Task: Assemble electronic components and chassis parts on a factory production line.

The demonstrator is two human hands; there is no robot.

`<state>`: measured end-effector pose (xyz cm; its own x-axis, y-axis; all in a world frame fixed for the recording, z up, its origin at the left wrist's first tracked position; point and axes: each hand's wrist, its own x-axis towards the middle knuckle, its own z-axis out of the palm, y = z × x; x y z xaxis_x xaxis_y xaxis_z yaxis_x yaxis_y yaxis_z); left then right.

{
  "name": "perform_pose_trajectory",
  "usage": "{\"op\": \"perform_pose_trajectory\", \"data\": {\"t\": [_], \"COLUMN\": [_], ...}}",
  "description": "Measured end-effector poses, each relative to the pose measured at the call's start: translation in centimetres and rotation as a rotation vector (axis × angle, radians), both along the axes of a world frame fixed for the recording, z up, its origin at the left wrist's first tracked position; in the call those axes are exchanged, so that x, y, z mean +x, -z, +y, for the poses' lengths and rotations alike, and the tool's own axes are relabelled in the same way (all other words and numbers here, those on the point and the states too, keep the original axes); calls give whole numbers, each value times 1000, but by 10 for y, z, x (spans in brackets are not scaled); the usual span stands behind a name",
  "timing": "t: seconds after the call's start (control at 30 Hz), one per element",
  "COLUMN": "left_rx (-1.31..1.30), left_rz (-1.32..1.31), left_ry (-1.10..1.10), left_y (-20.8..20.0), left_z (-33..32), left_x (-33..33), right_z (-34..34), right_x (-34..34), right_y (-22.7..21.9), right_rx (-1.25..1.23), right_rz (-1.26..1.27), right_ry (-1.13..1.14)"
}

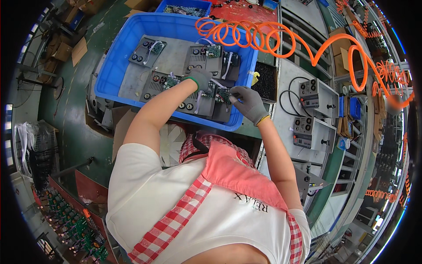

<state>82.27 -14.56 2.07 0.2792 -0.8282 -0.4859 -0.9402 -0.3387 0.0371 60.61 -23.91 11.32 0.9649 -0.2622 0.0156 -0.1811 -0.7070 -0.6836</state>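
Both of my hands wear grey gloves and work over a blue plastic tub (176, 22). My left hand (201, 79) reaches into the tub with curled fingers, close to a white cable and a green circuit board; what it grips is hidden. My right hand (249, 104) is at the tub's near right side, thumb and fingers pinched together at the edge of a grey metal panel (222, 112) with a board on it. Whatever lies between those fingertips is too small to make out. Several similar panels lie in the tub, among them a panel (141, 52) at the far left.
An orange coiled hose (281, 44) hangs across the far right. Beside the tub stands a box of small black parts (265, 81). On the conveyor to the right are two grey metal housings, a far housing (317, 93) and a near housing (313, 132). Circuit boards (72, 220) fill a rack lower left.
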Motion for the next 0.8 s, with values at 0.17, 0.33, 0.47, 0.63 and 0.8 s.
{"op": "perform_pose_trajectory", "data": {"t": [0.17,0.33,0.47,0.63,0.8], "left_rx": [-8,-79,-39,-36,-186], "left_rz": [41,242,386,415,395], "left_ry": [-157,-454,-640,-626,-465], "left_y": [-12,0,44,57,20], "left_z": [8,18,33,38,66], "left_x": [-15,-11,-2,1,15], "right_z": [-7,-20,-25,-30,-23], "right_x": [24,88,112,120,114], "right_y": [11,58,111,90,54], "right_rx": [-292,-626,-579,-344,-282], "right_rz": [65,386,784,898,660], "right_ry": [-34,-156,-236,-383,-243]}}
